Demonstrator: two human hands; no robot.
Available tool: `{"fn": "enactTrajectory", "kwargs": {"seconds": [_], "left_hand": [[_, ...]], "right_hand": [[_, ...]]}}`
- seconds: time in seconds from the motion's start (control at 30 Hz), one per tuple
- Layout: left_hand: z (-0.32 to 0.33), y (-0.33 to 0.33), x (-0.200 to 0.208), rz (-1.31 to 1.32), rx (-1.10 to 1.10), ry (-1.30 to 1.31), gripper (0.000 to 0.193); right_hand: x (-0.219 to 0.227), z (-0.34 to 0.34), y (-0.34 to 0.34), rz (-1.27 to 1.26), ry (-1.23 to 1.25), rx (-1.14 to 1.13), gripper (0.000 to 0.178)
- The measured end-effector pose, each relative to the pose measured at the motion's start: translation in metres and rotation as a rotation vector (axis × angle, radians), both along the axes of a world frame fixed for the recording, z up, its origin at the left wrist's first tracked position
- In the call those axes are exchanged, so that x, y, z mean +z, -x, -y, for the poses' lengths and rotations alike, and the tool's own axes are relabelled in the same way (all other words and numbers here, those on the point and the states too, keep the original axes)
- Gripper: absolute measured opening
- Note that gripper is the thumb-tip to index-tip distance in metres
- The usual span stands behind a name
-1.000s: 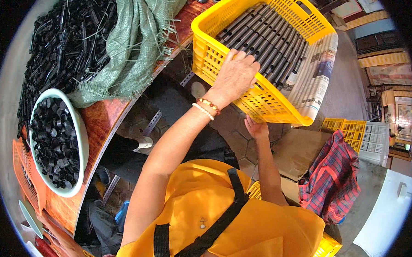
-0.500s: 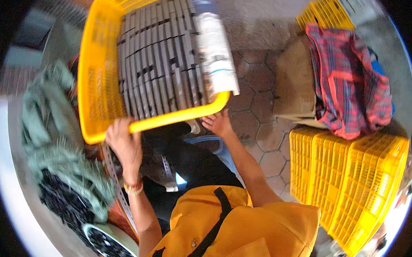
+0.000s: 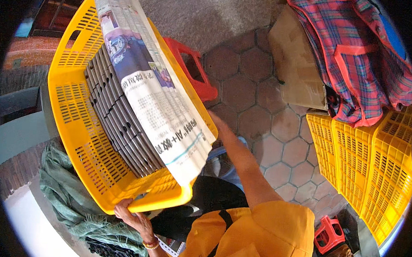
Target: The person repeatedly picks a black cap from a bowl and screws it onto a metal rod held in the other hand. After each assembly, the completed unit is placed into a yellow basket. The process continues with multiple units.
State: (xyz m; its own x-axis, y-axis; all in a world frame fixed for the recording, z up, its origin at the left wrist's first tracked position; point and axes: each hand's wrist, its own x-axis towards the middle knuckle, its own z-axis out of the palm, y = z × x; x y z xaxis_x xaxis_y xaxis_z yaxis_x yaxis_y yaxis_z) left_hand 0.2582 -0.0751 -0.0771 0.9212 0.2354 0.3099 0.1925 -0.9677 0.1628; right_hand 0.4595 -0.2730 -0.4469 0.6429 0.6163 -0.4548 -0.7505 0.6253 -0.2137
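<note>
My L hand (image 3: 134,220) grips the near rim of the yellow basket (image 3: 75,116), which is held in front of me, above the floor (image 3: 258,91). R hand (image 3: 218,124) is at its R side, partly hidden, so can't tell if it's gripping. Inside: rows of dark rods (image 3: 119,120) w/ newspaper (image 3: 141,86) along the R side. Green sack (image 3: 68,187) lower L; plaid bag (image 3: 356,57) + yellow crates (image 3: 358,158) off to my R.

The yellow crate (image 3: 159,201) has turned, its newspaper (image 3: 146,84) now hiding more of the dark tubes (image 3: 119,113).
</note>
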Motion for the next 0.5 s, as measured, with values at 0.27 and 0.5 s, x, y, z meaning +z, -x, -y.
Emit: {"fn": "enactTrajectory", "kwargs": {"seconds": [0.27,0.5], "left_hand": [[0.011,-0.011,0.019,-0.07,-0.032,0.077,0.041],[-0.011,-0.025,0.022,-0.201,-0.169,0.107,0.04]], "right_hand": [[-0.051,0.015,-0.148,0.48,0.965,-0.246,0.035],[-0.029,0.021,-0.13,0.677,1.258,-0.002,0.033]]}}
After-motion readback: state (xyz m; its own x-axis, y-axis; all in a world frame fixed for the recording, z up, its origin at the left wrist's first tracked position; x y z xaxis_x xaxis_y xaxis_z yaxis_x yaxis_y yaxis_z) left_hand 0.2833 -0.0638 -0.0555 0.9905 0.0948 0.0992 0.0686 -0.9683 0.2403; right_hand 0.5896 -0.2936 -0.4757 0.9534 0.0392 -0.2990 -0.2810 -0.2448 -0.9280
